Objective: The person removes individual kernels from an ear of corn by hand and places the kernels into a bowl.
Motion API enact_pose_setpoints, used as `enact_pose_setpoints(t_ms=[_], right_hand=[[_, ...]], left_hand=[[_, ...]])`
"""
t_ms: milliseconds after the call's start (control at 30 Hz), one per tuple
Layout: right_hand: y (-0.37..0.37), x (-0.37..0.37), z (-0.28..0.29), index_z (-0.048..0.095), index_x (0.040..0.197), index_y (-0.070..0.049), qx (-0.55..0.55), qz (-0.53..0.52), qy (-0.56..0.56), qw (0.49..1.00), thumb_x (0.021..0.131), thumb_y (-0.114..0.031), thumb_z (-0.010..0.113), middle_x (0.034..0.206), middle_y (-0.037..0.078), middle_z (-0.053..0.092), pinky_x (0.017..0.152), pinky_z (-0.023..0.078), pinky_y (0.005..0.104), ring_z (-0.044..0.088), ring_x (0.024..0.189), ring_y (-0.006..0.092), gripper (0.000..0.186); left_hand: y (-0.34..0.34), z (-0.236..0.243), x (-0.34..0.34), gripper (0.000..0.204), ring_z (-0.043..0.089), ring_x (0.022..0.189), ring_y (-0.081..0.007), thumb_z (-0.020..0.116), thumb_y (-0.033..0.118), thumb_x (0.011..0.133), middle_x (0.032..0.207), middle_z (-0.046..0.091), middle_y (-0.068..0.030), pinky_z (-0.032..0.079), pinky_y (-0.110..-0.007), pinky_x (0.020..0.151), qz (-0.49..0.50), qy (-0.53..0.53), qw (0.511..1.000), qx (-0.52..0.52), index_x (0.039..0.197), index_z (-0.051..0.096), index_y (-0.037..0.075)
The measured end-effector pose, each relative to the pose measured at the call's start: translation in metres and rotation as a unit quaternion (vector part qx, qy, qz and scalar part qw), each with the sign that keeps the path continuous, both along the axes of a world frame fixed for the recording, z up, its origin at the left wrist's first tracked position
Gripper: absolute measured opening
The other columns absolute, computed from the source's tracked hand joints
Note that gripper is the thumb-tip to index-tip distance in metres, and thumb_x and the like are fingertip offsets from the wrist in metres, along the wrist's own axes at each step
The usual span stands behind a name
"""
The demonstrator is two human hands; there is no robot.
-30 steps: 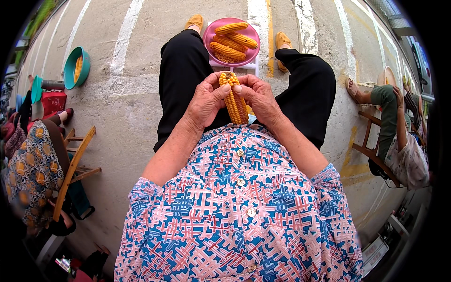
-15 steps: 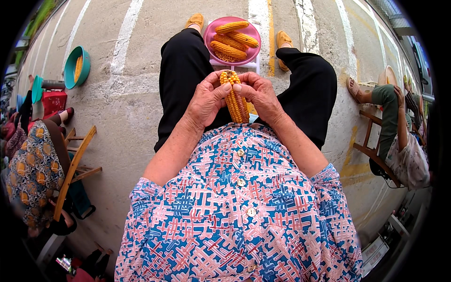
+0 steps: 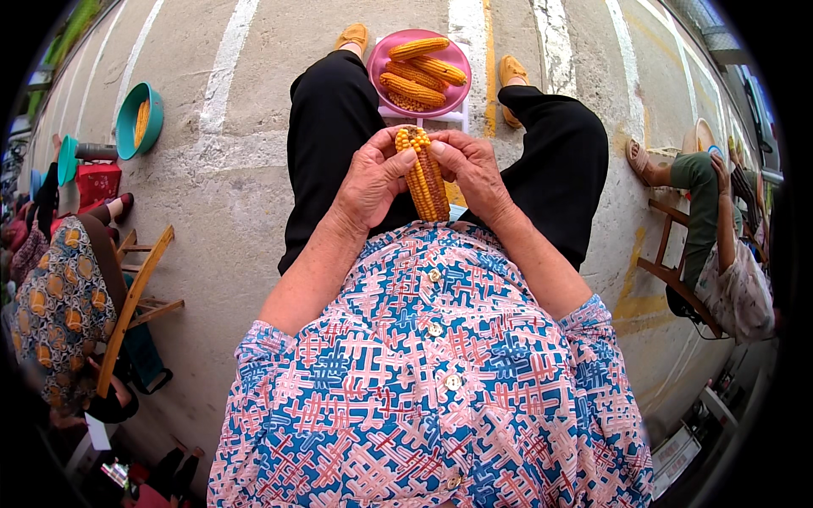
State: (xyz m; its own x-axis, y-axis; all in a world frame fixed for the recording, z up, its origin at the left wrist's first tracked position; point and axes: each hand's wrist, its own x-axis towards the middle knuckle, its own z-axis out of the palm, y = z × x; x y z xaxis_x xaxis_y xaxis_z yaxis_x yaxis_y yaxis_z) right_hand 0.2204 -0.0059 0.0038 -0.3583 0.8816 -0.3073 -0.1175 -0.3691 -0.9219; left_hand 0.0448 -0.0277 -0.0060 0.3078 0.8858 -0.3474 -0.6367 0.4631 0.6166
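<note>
An ear of dried yellow corn [image 3: 427, 190] stands upright between my hands, in front of my patterned shirt. My left hand [image 3: 371, 176] is closed around its left side, thumb on the kernels near the top. From the right, my right hand [image 3: 476, 176] grips the upper part, its thumb at the edge of a reddish strip where kernels are gone. Some fingertips are hidden behind the ear. Just beyond my hands, a pink basin [image 3: 378, 57] holds several whole ears [image 3: 412, 90] and loose kernels [image 3: 409, 103].
The basin rests on a white stand [image 3: 458, 117] between my feet. A teal basin [image 3: 129, 140] with corn lies to the left, near a person on a wooden chair [image 3: 140, 292]. Another seated person [image 3: 732, 279] is at the right. White and yellow lines cross the concrete ground [image 3: 220, 245].
My right thumb has shifted slightly right, off the front of the ear, and more of the reddish bare strip shows. My left hand has hardly moved.
</note>
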Motion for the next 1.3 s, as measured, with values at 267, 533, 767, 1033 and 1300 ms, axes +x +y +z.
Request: enact_pose_setpoints(t_ms=[267, 533, 767, 1033, 1300], right_hand=[[-0.001, 0.002, -0.018, 0.064, 0.103, -0.002, -0.122, -0.069, 0.113, 0.984, 0.094, -0.015, 0.052, 0.075, -0.002, 0.059, 0.056, 0.043, 0.0154, 0.049, 0.060, 0.0037, 0.020], [-0.003, 0.000, -0.008, 0.063, 0.103, -0.001, -0.130, -0.074, 0.118, 0.982, 0.091, -0.014, 0.054, 0.076, -0.001, 0.059, 0.054, 0.042, 0.0148, 0.049, 0.060, 0.0033, 0.020], [-0.003, -0.001, -0.007, 0.064, 0.104, -0.002, -0.102, -0.043, 0.044, 0.993, 0.088, -0.027, 0.065, 0.077, -0.002, 0.059, 0.056, 0.040, 0.0157, 0.048, 0.064, 0.0024, 0.030], [-0.005, -0.002, 0.009, 0.063, 0.105, 0.000, -0.038, -0.008, 0.003, 0.999, 0.085, -0.026, 0.070, 0.089, 0.003, 0.063, 0.074, 0.047, 0.0207, 0.056, 0.078, 0.0067, 0.034], [-0.003, -0.003, 0.014, 0.063, 0.102, 0.002, 0.004, 0.008, -0.022, 1.000, 0.085, -0.022, 0.070, 0.090, 0.005, 0.064, 0.078, 0.048, 0.0226, 0.058, 0.083, 0.0081, 0.030]], left_hand=[[0.000, 0.003, 0.000, 0.037, 0.062, 0.101, -0.0159, 0.064, 0.009, 0.089, 0.113, 0.058, -0.0084, 0.054, -0.033, 0.086, -0.004, 0.001, 1.000, 0.011, 0.122, 0.048, 0.003], [-0.001, 0.004, -0.001, 0.039, 0.061, 0.102, -0.0160, 0.064, 0.010, 0.089, 0.112, 0.058, -0.0085, 0.054, -0.033, 0.088, -0.002, 0.000, 1.000, 0.025, 0.123, 0.048, 0.002], [-0.001, 0.004, -0.002, 0.039, 0.061, 0.102, -0.0157, 0.064, 0.007, 0.088, 0.112, 0.058, -0.0084, 0.053, -0.033, 0.090, -0.005, -0.014, 0.999, 0.032, 0.123, 0.047, 0.002], [-0.001, 0.003, -0.002, 0.040, 0.061, 0.103, -0.0158, 0.066, 0.006, 0.086, 0.112, 0.058, -0.0084, 0.052, -0.032, 0.089, -0.006, 0.003, 1.000, 0.025, 0.121, 0.047, 0.003], [-0.001, 0.001, -0.003, 0.043, 0.061, 0.103, -0.0160, 0.067, 0.006, 0.085, 0.111, 0.058, -0.0085, 0.052, -0.032, 0.090, -0.012, 0.008, 1.000, 0.028, 0.121, 0.046, 0.003]])
